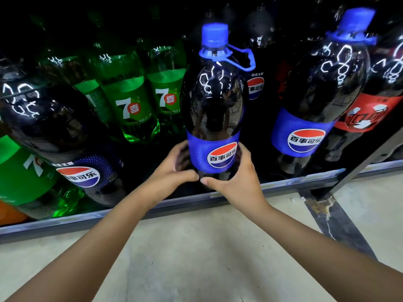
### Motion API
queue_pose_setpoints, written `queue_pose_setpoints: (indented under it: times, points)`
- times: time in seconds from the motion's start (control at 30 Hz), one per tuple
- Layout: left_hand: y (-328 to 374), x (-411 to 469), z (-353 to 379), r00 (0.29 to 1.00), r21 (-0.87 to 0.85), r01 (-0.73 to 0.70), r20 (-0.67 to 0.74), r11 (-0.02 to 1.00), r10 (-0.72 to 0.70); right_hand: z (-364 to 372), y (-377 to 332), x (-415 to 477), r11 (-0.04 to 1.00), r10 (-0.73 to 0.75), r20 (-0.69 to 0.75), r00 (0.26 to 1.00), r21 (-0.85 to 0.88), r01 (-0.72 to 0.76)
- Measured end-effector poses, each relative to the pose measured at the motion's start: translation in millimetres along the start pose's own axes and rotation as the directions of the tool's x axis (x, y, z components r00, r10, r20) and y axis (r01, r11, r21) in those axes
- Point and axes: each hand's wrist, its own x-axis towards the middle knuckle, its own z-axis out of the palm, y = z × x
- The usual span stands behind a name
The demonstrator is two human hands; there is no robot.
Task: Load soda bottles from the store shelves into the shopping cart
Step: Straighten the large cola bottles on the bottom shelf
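Both hands wrap the base of a big cola bottle [212, 105] standing upright at the shelf [218, 198] edge: left hand [174, 166] and right hand [235, 173] gripping it, thumbs nearly touching. Green bottles [130, 101] behind, perhaps lemon-lime.

A large clear-plastic bottle of dark cola [212, 101], with a blue cap, blue neck loop and blue label, is upright, gripped low by the left hand [174, 168] and right hand [235, 177]. A matching bottle [316, 94] stands to its right.
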Motion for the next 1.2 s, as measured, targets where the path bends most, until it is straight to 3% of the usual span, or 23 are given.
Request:
queue_pose_setpoints:
  times: [0.23, 0.5, 0.9, 1.03, 1.1, 1.2]
  points:
    - [-0.9, 1.8, 14.3, 0.983, 0.081, -0.102, -0.146, 0.992, 0.113, -2.7, 4.8, 1.8, 0.997, 0.005, 0.064, 0.998, 0.076, -0.010]
    - [-3.1, 23.3, 9.7, 0.989, 0.083, -0.135, -0.044, 0.987, 0.139, -1.1, 9.0, 1.4, 0.997, 0.022, -0.040, 0.999, 0.068, -0.020]
    - [0.7, 59.1, 47.3, 0.980, 0.069, -0.187, 0.083, 0.980, 0.182, -43.6, 22.9, -2.5, 0.998, 0.057, -0.278, 0.959, -0.002, -0.060]
    - [-1.1, 63.1, 47.8, 0.981, 0.044, -0.184, 0.074, 0.982, 0.181, -80.1, 34.1, -14.1, 0.994, -0.061, -0.503, 0.862, -0.111, 0.005]
    - [-0.8, 64.7, 49.6, 0.982, 0.030, -0.178, 0.075, 0.984, 0.176, -98.8, 42.0, -6.5, 0.992, -0.026, -0.567, 0.823, -0.117, -0.050]
    - [1.0, 65.8, 54.0, 0.983, 0.028, -0.176, 0.065, 0.984, 0.174, -117.1, 47.4, 8.4, 0.993, 0.093, -0.503, 0.859, -0.021, -0.120]
